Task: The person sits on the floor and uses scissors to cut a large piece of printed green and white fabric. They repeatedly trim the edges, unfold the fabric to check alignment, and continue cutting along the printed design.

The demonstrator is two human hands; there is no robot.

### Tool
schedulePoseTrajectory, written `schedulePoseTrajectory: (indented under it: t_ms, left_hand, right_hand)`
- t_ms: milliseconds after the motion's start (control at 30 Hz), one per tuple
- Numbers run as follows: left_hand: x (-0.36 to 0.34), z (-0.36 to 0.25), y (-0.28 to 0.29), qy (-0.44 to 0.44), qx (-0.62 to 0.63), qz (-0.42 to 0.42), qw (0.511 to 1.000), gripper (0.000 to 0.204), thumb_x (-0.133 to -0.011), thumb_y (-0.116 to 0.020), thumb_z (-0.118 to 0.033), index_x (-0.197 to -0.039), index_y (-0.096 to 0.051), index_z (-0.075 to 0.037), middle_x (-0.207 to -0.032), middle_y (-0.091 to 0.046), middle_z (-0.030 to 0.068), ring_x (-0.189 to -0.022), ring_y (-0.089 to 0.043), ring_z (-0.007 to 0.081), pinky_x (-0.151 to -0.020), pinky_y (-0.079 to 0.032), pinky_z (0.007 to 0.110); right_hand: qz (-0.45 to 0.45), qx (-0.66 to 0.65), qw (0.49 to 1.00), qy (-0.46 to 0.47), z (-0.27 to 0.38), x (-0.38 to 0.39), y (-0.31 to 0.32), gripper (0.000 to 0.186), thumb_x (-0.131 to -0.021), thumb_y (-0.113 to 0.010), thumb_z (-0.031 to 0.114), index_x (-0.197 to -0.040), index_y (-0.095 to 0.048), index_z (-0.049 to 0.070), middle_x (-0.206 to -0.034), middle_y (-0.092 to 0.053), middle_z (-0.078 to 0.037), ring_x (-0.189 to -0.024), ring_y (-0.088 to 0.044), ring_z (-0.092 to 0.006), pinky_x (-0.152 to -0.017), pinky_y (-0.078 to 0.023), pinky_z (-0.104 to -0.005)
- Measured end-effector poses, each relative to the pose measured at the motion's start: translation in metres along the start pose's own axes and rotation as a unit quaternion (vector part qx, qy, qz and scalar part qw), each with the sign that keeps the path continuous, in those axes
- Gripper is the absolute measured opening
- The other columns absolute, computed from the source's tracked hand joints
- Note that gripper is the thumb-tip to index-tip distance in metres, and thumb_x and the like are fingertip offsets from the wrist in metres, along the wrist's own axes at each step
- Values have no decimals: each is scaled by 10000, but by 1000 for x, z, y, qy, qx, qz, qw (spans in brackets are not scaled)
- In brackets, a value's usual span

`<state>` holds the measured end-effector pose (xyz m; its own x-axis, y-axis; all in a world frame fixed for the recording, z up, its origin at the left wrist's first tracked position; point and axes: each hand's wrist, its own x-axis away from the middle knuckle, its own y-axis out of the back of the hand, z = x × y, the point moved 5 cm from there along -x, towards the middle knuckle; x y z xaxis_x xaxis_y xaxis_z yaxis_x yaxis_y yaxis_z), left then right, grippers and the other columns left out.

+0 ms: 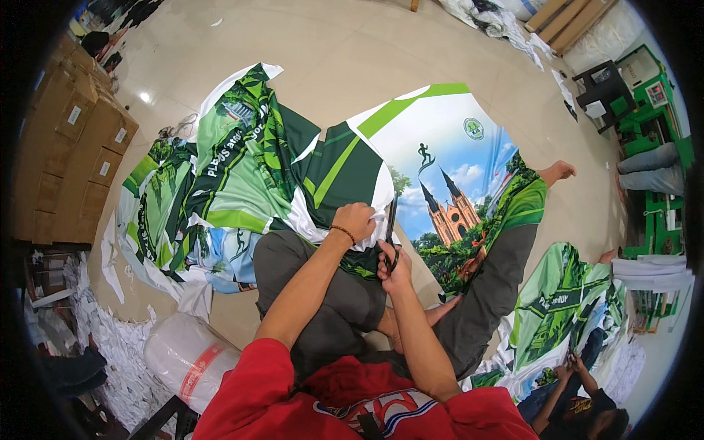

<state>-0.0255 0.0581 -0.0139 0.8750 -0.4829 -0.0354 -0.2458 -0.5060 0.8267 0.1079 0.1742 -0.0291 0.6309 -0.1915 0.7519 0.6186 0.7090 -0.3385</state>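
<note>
My left hand (353,224) is closed on the edge of printed fabric over my lap, just left of black-handled scissors (391,220). My right hand (393,265) grips the scissors, whose blades point away from me along a white curved edge. Right of them lies a printed panel (462,176) with a church, sky, trees and a green stripe, spread over my bent leg. To the left, a layered heap of green and white printed fabric (242,169) lies on the floor and against my legs. The fingertips of my left hand are partly hidden in the cloth.
Brown cartons (73,147) are stacked left, with a plastic-wrapped bundle (187,352) and white scraps (117,345) below. A co-worker (587,407) at lower right handles another printed cloth pile (550,301). Someone's grey-clad legs (653,176) are beside green machinery (653,103) at right.
</note>
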Motion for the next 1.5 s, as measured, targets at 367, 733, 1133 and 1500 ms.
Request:
schedulePoseTrajectory:
  t_ms: [367, 733, 1133, 1500]
  left_hand:
    - [0, -2, 4, -5, 3, -11, 1000, 185, -759, -645, -237, -804, -717, -73, -818, -681, 146, -786, -678, 370, -714, -552, 481]
    - [-2, 1, 6, 55, -15, 44, 997, 225, -740, -661, -264, -831, -737, -73, -831, -705, 178, -797, -689, 380, -740, -563, 480]
    - [-2, 9, 6, 94, -2, 69, 993, 259, -734, -669, -330, -859, -744, -116, -830, -698, 193, -811, -678, 401, -763, -553, 496]
    - [-1, 9, 9, 116, 2, 89, 989, 257, -723, -674, -344, -845, -750, -131, -827, -699, 193, -815, -678, 406, -770, -554, 498]
  right_hand:
    - [-4, 39, 999, 7, 14, -9, 3, 419, -744, -857, 170, -958, -509, 77, -673, -532, -7, -403, -415, -78, -328, -255, -230]
    - [21, 130, 991, 0, 34, -19, 23, 420, -728, -873, 171, -970, -550, 57, -673, -536, 10, -402, -420, -58, -321, -260, -215]
    - [48, 132, 990, -34, 67, -39, 14, 344, -760, -822, 187, -919, -527, 104, -641, -521, 13, -367, -381, -64, -303, -225, -230]
    - [70, 201, 977, -23, 88, -48, 18, 340, -763, -820, 128, -969, -561, 49, -660, -545, -5, -382, -417, -61, -309, -251, -218]
